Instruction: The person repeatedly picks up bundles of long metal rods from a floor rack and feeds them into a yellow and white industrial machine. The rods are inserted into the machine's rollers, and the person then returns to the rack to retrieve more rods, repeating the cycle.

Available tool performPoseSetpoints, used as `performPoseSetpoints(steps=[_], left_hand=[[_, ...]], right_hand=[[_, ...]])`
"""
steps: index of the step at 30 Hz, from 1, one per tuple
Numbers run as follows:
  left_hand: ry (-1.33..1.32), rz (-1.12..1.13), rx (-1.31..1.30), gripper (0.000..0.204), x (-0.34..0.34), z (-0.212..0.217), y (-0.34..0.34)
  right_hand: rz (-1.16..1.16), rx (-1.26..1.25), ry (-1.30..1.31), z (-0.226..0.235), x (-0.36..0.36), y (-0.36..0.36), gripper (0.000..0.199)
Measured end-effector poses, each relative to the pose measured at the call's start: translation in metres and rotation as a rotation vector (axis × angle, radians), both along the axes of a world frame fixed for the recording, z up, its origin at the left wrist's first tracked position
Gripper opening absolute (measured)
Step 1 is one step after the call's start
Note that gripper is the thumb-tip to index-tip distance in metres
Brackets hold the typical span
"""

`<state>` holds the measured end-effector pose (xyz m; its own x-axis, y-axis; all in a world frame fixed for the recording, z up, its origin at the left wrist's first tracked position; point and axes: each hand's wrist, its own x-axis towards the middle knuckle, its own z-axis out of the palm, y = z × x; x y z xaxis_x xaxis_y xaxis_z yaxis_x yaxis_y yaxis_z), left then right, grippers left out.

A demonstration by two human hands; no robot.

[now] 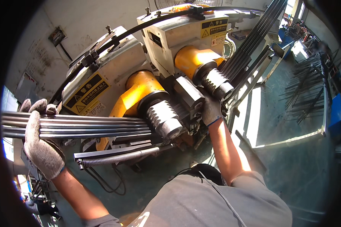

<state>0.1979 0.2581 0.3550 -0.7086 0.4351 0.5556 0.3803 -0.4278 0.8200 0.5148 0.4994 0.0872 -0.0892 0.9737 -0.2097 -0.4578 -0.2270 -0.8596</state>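
My left hand (43,153), in a knitted work glove, is closed around a bundle of long metal rods (91,128) at the left. Their right ends run into a bending-type machine beneath its nearer yellow head (140,90). My right hand (211,110), also gloved, reaches in beside a steel block (189,92) between the two heads; its fingers are mostly hidden. A thick ridged steel shaft (163,117) sticks out of the nearer head. The farther yellow head (195,62) carries a similar ridged shaft (218,83), just above my right hand.
A coil spring (119,157) on a bar juts out below the rods. A black hose (151,24) arches over the machine's pale housings. More dark rods (250,45) slope up to the upper right. A rod pile (307,89) lies farther right; another person (41,207) is at lower left.
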Motion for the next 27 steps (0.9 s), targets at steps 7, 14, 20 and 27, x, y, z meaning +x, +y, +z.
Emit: performPoseSetpoints(steps=[7, 14, 20, 27], left_hand=[[0.508, 0.142, -0.336, 0.037, 0.026, 0.011, 0.065], [0.496, -0.432, -0.188, 0.039, 0.020, 0.007, 0.128], [0.550, -0.380, -0.209, 0.036, 0.023, 0.009, 0.132], [0.449, -0.455, -0.223, 0.036, 0.020, 0.007, 0.129]], right_hand=[[0.062, 0.457, -0.184, -0.056, 0.015, 0.024, 0.040], [0.102, 0.234, 0.038, -0.029, 0.013, 0.015, 0.039], [-0.018, 0.572, -0.278, -0.060, 0.010, 0.027, 0.033], [0.006, 0.770, -0.717, -0.053, 0.016, 0.022, 0.030]])
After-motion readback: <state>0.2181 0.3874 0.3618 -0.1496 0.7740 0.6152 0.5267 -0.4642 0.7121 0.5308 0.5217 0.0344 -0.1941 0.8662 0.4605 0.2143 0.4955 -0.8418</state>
